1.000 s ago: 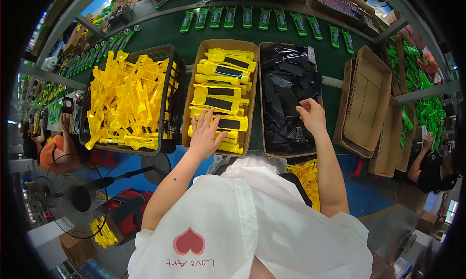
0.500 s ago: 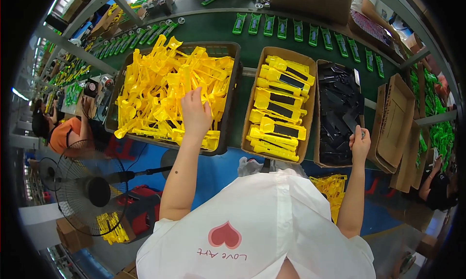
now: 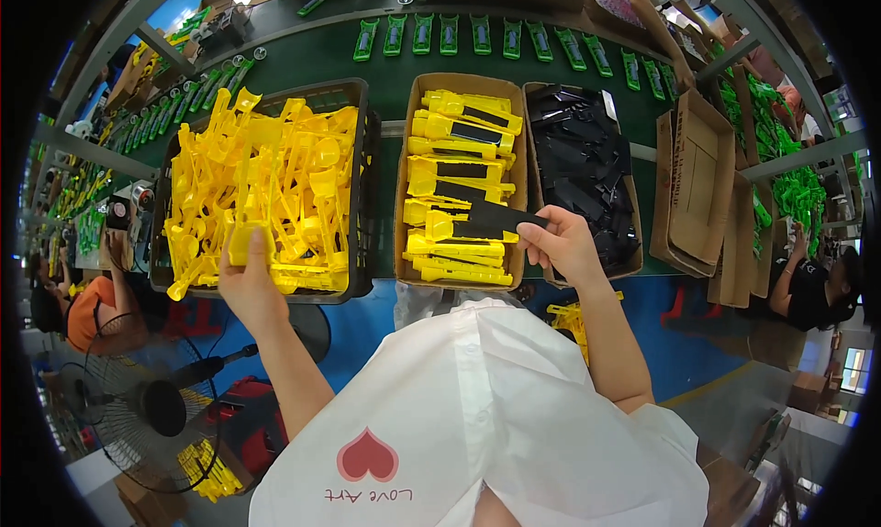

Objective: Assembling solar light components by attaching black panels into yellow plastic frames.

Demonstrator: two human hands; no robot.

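Head view: the green counter (image 3: 317, 59) spans the upper part of the frame, and at its near edge, left of centre, stands a black plastic crate (image 3: 368, 178) heaped with loose yellow plastic pieces (image 3: 294, 188), mostly bare. In the centre, a cardboard box (image 3: 522, 146) holds a column of yellow pieces with black panels (image 3: 462, 170); these look like the done part. Right of centre, a second cardboard box (image 3: 635, 210) holds a jumble of black strips (image 3: 574, 151), so by both heaps much seems left. The left hand (image 3: 251, 293), left of centre over the crate's near side, has its grip pinching the lower end of one long yellow piece (image 3: 241, 241), with no black panel on the face that shows. The right hand (image 3: 567, 249), right of centre, has its grip pinching one black strip (image 3: 496, 217) by its right end, thumb against fingers; the strip reaches over the central box, though whether it touches the pieces below cannot be told. The two held parts are well apart, so this pair appears not yet joined.
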